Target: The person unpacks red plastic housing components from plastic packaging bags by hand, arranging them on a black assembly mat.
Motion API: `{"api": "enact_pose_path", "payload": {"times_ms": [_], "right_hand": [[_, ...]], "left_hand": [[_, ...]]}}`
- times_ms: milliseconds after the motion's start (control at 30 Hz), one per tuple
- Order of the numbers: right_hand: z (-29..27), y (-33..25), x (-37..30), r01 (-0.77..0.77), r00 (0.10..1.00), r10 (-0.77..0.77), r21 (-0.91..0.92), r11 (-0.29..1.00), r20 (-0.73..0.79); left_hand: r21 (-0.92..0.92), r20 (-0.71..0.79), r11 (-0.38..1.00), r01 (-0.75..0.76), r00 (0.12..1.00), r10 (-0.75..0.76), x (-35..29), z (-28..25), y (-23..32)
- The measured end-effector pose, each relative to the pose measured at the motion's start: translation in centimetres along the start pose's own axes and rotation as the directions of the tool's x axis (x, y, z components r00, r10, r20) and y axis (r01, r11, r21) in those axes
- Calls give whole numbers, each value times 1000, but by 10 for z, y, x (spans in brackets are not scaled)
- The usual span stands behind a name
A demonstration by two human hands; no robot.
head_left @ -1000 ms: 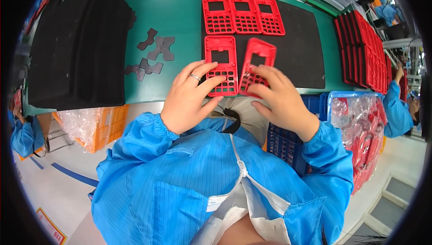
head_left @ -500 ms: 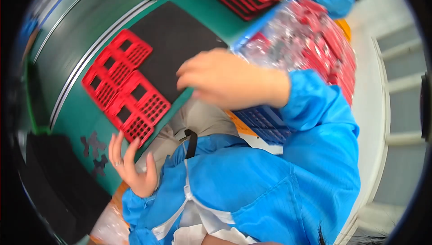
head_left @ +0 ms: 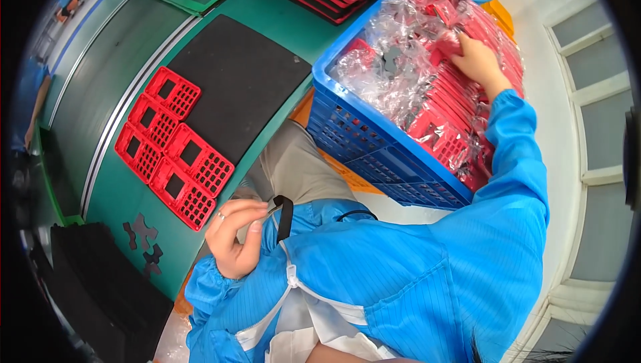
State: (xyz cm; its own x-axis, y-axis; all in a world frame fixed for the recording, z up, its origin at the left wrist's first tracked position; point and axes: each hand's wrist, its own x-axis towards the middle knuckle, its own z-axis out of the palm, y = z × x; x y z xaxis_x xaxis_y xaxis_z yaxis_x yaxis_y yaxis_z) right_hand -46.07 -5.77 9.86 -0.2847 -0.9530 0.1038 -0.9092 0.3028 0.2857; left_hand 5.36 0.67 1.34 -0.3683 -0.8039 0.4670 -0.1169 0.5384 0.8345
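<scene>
Right fingers (head_left: 462, 44) among bagged red casings (head_left: 449, 137), grip unclear, left fingers (head_left: 234, 211) half-curled, blue crate (head_left: 374, 143) beside green table (head_left: 100, 203), black mat (head_left: 247, 83)

Right fingers (head_left: 466, 44) at bagged red casings (head_left: 444, 137)

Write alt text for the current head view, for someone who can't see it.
A person in a blue smock has their right hand among plastic-wrapped red parts packed in a blue crate, with the left hand held close in. Five red casings lie together on a green table with a black mat.
</scene>
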Motion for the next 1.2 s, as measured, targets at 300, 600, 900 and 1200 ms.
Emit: {"api": "enact_pose_path", "payload": {"times_ms": [300,600,900,1200], "right_hand": [[-78,-204,-73,345,888,-328,938,16,-321],[-79,-174,-13,527,832,96,832,171,-547],[20,-138,-5,541,832,-535,-2,841,146],[-94,-174,-40,544,809,-422,251,801,-408]], "left_hand": [[-785,395,365,500,858,-327,36,42,-5],[-702,550,218,678,711,-438,4,31,-15],[-707,481,287,646,737,-474,5,30,-16],[-762,362,328,559,787,-500,9,35,-15]]}}
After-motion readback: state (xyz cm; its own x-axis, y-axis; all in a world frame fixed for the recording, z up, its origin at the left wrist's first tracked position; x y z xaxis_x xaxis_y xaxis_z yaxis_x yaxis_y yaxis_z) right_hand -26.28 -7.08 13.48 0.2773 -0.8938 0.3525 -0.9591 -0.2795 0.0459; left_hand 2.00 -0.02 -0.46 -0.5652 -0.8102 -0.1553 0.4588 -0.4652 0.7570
